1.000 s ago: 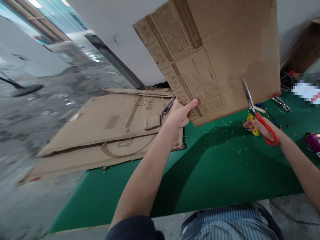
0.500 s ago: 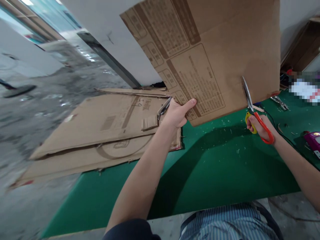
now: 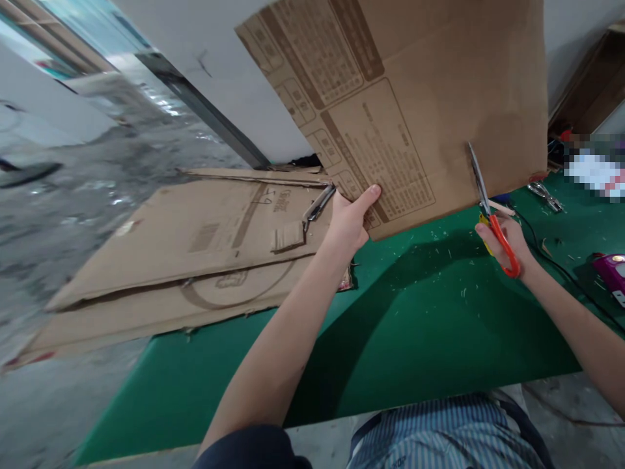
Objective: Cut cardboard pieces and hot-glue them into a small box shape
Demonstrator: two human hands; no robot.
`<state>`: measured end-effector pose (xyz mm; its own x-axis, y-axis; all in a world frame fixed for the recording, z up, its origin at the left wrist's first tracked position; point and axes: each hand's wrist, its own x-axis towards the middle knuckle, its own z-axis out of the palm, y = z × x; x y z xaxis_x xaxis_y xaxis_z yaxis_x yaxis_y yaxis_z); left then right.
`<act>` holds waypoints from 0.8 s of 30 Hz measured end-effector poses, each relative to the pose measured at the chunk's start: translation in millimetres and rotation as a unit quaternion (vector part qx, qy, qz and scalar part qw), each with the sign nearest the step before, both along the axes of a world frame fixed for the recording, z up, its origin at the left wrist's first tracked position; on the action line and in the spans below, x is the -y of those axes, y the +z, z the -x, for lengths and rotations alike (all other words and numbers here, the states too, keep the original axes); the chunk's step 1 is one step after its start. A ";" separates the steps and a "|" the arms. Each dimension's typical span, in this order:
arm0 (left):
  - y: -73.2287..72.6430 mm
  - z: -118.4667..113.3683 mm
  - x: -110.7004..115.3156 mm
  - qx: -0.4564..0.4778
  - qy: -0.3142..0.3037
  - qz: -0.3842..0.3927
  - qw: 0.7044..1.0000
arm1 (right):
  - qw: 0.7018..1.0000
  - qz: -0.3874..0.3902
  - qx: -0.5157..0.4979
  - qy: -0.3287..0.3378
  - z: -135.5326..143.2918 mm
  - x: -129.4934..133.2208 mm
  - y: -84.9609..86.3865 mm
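Note:
A large printed cardboard sheet (image 3: pixel 454 98) stands tilted above the green table (image 3: pixel 439 326). My left hand (image 3: pixel 352 218) grips its lower left corner, with the thumb on the printed face. In my right hand (image 3: pixel 502 240) are scissors (image 3: pixel 505 246) with red and yellow handles. Their blades point up and lie over the lower right part of the sheet, near its bottom edge. Whether the blades touch the cardboard is hard to tell. Flattened cardboard pieces (image 3: pixel 195 241) are stacked on the table to the left, beside my left forearm.
A purple device (image 3: pixel 610 273) lies at the right edge, near a black cable. Behind it are a metal tool (image 3: pixel 545 195) and a cardboard box (image 3: pixel 588 85). Small scraps dot the green surface. A white wall or panel (image 3: pixel 209 58) rises behind the stack.
My right hand and the scissors have moved slightly left, and the handles have turned so that less of the yellow one shows. The view has shifted a little. My left hand keeps its grip.

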<state>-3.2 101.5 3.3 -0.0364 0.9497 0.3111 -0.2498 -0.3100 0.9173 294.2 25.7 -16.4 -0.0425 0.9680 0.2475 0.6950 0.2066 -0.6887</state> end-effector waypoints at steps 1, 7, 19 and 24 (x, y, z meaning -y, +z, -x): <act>0.5 0.4 -0.1 0.005 -0.005 0.003 1.000 | 1.000 -0.016 0.011 -0.008 0.1 -0.6 0.6; -3.0 4.8 -4.7 0.002 -0.014 0.025 1.000 | 0.994 0.042 -0.090 -0.043 -3.6 -7.3 -2.6; -9.9 2.6 -7.5 0.016 -0.009 0.019 1.000 | 0.995 0.067 -0.064 -0.030 0.1 -10.7 -6.1; -10.5 2.5 -8.1 0.027 0.000 0.026 0.999 | 0.997 0.056 -0.041 -0.015 1.4 -14.3 -5.2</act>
<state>-5.7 109.5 -7.2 -0.0526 0.9643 0.2595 -0.2996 -0.2631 0.9171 292.8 39.9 -21.6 0.0032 0.9903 0.1391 0.6399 0.1049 -0.7613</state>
